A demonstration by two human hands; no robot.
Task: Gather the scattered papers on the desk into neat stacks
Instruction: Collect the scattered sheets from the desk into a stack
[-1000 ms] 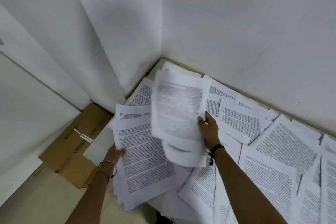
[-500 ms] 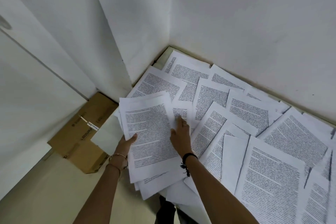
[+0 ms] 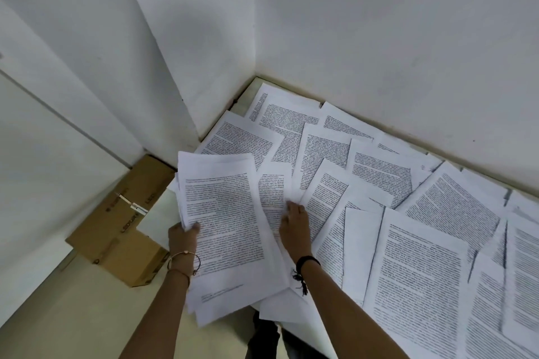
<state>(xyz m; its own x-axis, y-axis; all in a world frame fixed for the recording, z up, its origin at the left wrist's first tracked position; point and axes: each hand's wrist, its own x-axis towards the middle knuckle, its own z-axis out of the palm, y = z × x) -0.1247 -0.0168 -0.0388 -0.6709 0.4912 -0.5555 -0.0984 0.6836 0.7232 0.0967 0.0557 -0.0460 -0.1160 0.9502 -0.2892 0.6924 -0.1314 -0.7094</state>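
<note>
Pages (image 3: 221, 213) that your right hand (image 3: 294, 230) held up a second ago now lie on the stack (image 3: 210, 309) at the near left corner of the desk (image 3: 244, 97). Your left hand (image 3: 182, 237) grips its left edge, thumb on top. Right fingers (image 3: 291, 208) lie straight, pressing a loose sheet (image 3: 274, 183) just beside it.

A brown cardboard box (image 3: 116, 230) with a white label strip (image 3: 132, 204) sits on the pale floor (image 3: 73, 315), lower left, against white walls (image 3: 379, 38).
</note>
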